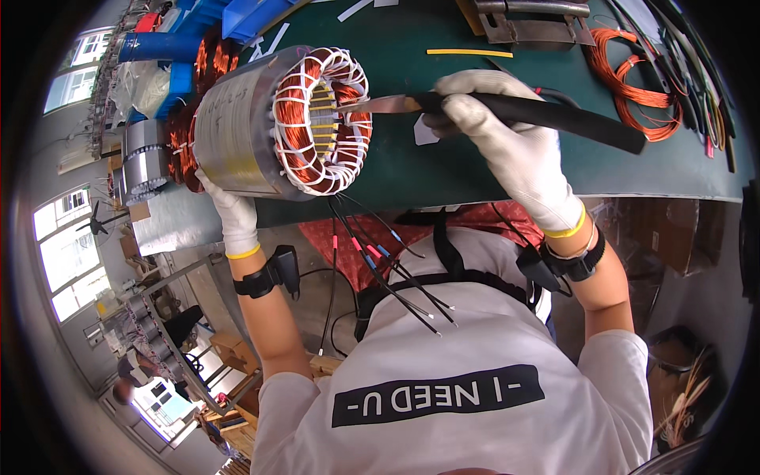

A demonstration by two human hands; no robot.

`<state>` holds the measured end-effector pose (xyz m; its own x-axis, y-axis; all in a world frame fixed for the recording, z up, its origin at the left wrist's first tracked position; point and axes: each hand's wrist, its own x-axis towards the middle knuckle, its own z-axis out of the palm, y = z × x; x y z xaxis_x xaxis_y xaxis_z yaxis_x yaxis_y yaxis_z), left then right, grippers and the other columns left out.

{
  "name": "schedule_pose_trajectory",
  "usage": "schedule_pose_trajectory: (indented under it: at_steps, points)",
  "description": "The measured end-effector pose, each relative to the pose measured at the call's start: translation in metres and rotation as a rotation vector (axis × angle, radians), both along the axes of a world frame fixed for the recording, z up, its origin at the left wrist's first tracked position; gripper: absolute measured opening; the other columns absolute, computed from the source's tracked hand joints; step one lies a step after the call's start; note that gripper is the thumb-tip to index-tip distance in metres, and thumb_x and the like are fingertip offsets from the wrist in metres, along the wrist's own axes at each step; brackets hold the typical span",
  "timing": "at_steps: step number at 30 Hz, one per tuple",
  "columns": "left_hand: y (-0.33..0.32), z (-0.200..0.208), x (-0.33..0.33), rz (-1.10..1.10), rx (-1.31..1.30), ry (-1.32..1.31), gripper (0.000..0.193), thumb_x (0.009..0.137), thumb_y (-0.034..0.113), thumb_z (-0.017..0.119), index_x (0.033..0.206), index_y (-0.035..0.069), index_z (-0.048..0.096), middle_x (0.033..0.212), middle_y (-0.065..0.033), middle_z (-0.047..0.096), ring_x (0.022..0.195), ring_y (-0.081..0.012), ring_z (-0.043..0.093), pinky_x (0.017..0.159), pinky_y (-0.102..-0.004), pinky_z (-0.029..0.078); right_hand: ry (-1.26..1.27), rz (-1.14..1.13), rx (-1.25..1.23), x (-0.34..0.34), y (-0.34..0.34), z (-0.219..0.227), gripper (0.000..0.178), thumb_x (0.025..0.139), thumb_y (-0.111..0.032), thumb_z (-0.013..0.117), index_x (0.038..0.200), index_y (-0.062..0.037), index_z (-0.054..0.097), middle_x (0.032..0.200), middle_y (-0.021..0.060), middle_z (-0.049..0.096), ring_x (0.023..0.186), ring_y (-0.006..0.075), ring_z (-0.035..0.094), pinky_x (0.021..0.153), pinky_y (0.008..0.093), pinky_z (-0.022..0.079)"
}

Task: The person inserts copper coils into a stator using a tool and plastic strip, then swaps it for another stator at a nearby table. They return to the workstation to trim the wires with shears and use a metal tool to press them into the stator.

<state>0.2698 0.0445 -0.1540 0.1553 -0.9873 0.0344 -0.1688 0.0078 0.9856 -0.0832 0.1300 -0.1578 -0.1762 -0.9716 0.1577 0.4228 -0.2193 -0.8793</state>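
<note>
A motor stator [237,131] lies on its side at the table's near edge, its copper windings [297,150] laced with white cord and facing right. My left hand [229,210], in a white glove, presses against the stator's near lower side; its fingertips are hidden behind the metal body. In my gloved right hand [503,131] is a flat-bladed tool [574,120] with a long black handle. The blade points left and its tip meets the winding ring at the bore's opening. Several black lead wires [380,265] with coloured sleeves hang from the stator over the edge.
More copper coils [214,59] and another stator [144,158] stand to the left, near blue bins [245,17]. At the back right are a metal fixture [534,22], a coil of orange wire [625,87] and loose sleeving. A yellow strip [469,53] lies on the green tabletop [396,170].
</note>
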Motion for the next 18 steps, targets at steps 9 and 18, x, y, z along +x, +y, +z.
schedule_pose_trajectory:
  at_steps: [9,18]
  points:
    - [-0.005,-0.006,0.016,-0.01,0.027,0.015,0.072,0.101,0.061,0.021,0.15,0.008,0.026,0.151,-0.0067,0.033,0.139,-0.0213,0.031,0.118,-0.0401,0.019,0.131,0.061,-0.026,-0.003,-0.003,-0.002,0.019,0.094,-0.008,0.064,0.108,0.0048,0.062,0.103,0.0122,0.066,0.086,0.0176,0.068,0.077,0.0287,0.057]
    - [-0.008,-0.008,0.014,-0.073,-0.053,-0.031,0.078,0.098,0.065,0.025,0.151,0.007,0.023,0.153,-0.0076,0.031,0.139,-0.0231,0.03,0.117,-0.0418,0.021,0.01,0.163,0.153,-0.014,-0.022,0.0,0.022,0.094,-0.021,0.065,0.104,-0.0006,0.067,0.088,0.0064,0.069,0.077,0.0103,0.065,0.072,0.0249,0.055]
